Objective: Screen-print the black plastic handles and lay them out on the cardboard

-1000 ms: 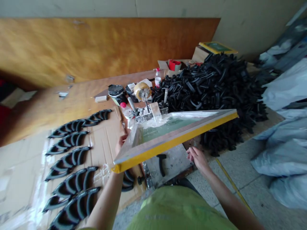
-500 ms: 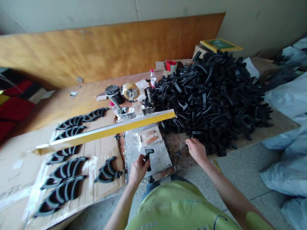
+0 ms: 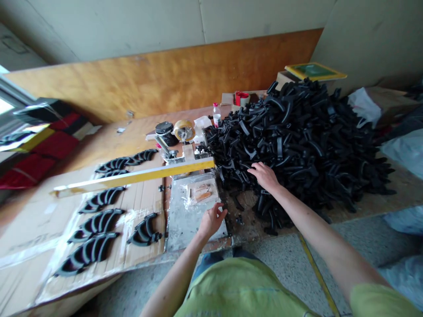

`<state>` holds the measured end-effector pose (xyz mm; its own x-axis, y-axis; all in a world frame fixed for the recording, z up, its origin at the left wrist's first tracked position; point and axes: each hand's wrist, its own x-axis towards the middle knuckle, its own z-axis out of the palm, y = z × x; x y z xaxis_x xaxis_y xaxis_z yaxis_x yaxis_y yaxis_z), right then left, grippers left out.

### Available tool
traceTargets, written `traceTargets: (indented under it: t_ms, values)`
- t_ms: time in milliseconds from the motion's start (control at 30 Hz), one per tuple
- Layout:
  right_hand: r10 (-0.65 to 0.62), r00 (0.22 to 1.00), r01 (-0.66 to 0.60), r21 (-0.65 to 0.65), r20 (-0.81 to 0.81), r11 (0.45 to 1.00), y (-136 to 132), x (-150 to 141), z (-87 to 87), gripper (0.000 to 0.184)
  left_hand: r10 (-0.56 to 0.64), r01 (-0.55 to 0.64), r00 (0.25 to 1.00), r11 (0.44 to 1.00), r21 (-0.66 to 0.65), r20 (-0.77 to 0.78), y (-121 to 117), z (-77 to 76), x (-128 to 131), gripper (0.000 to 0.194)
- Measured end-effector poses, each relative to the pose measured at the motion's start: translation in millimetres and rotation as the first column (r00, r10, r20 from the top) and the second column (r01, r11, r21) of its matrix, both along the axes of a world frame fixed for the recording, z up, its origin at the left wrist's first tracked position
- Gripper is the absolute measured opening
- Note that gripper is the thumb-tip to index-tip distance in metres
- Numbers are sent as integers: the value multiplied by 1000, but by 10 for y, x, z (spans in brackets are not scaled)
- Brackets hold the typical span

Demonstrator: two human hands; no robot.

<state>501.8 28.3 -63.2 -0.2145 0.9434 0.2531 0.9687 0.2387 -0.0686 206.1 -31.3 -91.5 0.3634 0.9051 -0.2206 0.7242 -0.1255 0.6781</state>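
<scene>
My left hand (image 3: pixel 213 220) hovers over the right edge of the flat metal plate (image 3: pixel 183 233). Its fingers are bent, with a gap between thumb and forefinger, and no part shows in it. Just beyond it, a curved black plastic handle (image 3: pixel 236 200) lies on the table between the plate and the heap. My right hand (image 3: pixel 264 176) is over the near left side of the big heap of black plastic handles (image 3: pixel 307 132). Its fingers are loosely bent and apart, fingertips at the heap; whether they touch a handle I cannot tell.
A yellow-edged bar (image 3: pixel 139 177) extends across the bench above the plate. Rows of curved black handles (image 3: pixel 87 255) lie on cardboard (image 3: pixel 139 268) at left. Behind stand a black tub (image 3: pixel 166 134), a tape roll (image 3: pixel 184 130) and a bottle (image 3: pixel 216 115).
My left hand has let go of the black handle and moved right. My right hand has moved forward onto the heap. The bar has shifted left over the bench, and the camera view has turned slightly.
</scene>
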Motion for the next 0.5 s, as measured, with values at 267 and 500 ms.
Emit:
traceTargets:
  t_ms: [267, 500]
  values:
    - [313, 946, -304, -106, 82, 947, 392, 252, 70, 29, 238, -209, 955, 964, -163, 180, -224, 79, -859, 43]
    - [270, 959, -262, 88, -91, 961, -3, -648, -26, 21, 471, -436, 839, 882, -179, 275, -84, 65, -1650, 49]
